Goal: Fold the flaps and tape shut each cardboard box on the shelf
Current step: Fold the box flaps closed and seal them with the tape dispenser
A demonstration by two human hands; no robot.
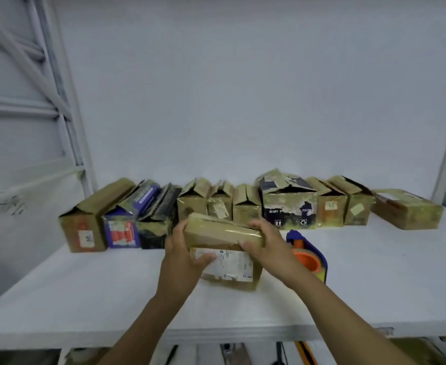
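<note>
A brown cardboard box point(224, 235) with a white label on its front stands near the middle of the white shelf point(90, 291). Its top flaps are folded down and shiny tape runs across them. My left hand point(182, 251) grips its left side, thumb across the label. My right hand point(264, 241) grips the top right corner. A blue and orange tape dispenser point(311, 256) lies on the shelf just right of the box, behind my right wrist.
A row of several worn cardboard boxes point(245, 206) lines the back of the shelf, many with flaps standing open. A flatter box point(406, 209) lies at the far right. Shelf uprights stand at both sides. Items lie under the shelf's front edge.
</note>
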